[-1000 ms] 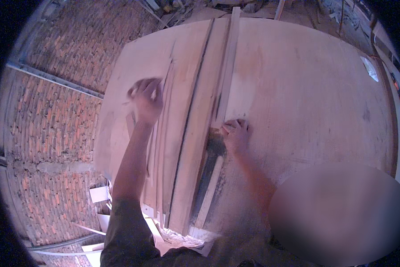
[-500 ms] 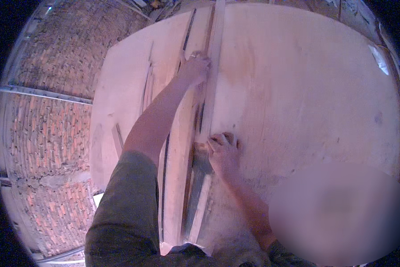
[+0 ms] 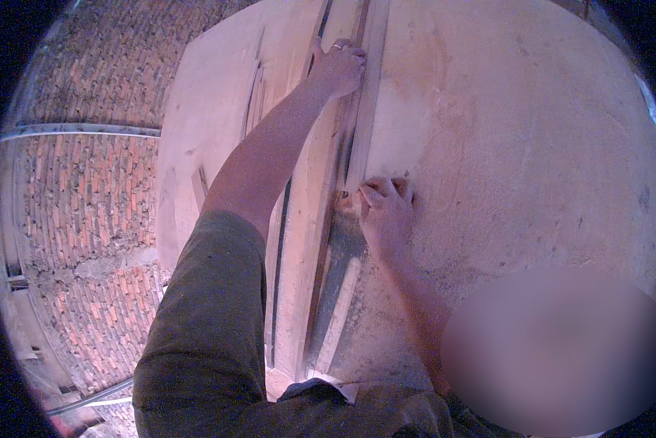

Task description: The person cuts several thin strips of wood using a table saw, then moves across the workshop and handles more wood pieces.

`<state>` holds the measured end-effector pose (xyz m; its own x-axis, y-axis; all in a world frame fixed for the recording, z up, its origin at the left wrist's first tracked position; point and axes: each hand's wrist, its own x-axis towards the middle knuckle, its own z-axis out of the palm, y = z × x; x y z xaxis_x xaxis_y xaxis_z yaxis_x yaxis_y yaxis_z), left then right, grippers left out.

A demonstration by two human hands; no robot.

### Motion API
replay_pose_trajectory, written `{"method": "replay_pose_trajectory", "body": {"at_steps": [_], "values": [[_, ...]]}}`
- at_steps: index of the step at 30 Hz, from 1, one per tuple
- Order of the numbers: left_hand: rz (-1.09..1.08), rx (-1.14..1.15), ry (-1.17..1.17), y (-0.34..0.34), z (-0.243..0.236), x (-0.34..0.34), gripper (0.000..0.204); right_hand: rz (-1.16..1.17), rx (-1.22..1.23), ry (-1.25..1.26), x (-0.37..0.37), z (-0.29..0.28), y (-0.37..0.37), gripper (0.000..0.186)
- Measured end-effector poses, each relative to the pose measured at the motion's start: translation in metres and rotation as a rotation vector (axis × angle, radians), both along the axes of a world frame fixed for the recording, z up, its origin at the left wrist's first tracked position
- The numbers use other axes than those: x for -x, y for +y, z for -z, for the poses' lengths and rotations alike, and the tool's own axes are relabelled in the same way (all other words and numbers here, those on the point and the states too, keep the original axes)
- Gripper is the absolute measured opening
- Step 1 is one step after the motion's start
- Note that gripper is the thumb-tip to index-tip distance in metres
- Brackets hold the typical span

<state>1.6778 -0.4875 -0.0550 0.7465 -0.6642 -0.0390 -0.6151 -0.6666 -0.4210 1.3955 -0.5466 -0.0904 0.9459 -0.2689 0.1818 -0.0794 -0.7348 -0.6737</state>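
Observation:
A long thin wooden strip [image 3: 369,95] runs away from me along the table, beside a wider plank [image 3: 307,285]. Stretched far out, my left hand [image 3: 340,69] is closed over the strip and the plank's edge, its fingers bent over the wood. Nearer to me, my right hand [image 3: 388,219] rests on the tabletop at the strip's near end. Its fingers are curled, and the thumb side meets that end. Just below lies a dark flat piece [image 3: 337,274] with a paler strip [image 3: 340,321] alongside it. My palms hide what lies under them.
The broad wooden tabletop [image 3: 503,146] looks dusty and stained. Thin slats [image 3: 253,102] and a short offcut [image 3: 199,186] lie on its left part. Beyond the left edge is a brick surface [image 3: 91,197] crossed by a pale rail [image 3: 87,131]. A blurred patch covers the lower right.
The whole view has shifted, so the table, wood and both hands sit higher in the picture. Both hands keep much the same places on the wood.

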Motion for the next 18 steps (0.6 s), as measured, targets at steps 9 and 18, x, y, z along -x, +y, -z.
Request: {"method": "replay_pose_trajectory", "body": {"at_steps": [9, 18], "values": [[-0.100, -0.050, 0.044, -0.007, 0.000, 0.001, 0.038, 0.120, 0.121, 0.015, -0.046, 0.006, -0.023, 0.015], [-0.104, -0.093, 0.193, -0.006, -0.005, 0.010, 0.054, 0.276, 0.344, 0.065, -0.118, 0.006, -0.103, 0.015]]}}
